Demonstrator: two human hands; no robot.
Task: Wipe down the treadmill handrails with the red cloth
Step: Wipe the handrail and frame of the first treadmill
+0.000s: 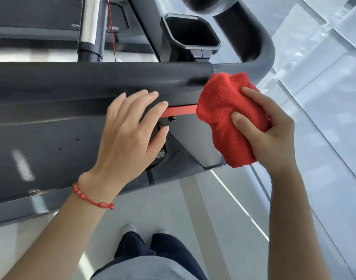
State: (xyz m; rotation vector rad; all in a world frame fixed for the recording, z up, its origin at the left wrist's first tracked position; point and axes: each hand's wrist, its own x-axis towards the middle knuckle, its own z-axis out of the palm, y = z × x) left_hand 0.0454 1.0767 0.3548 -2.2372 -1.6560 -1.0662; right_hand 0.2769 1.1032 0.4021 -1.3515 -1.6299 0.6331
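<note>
My right hand [267, 130] grips a bunched red cloth [225, 110], whose top edge touches the right end of the dark grey treadmill handrail [92, 81] that runs across the view. That bar bends into a curved side rail [259, 37] rising at the upper right. My left hand [128, 134], with a red bead bracelet on its wrist, hovers flat with fingers spread over the console edge just left of the cloth, holding nothing. A thin red strip [181, 111] shows between my two hands.
A black cup holder [191, 33] sits above the handrail. A red cord [112, 27] hangs beside a silver post [90, 25] at the upper left. Small control buttons [161, 153] lie under my left hand. Below are my legs and feet [144, 239] and a pale glossy tiled floor [324, 118].
</note>
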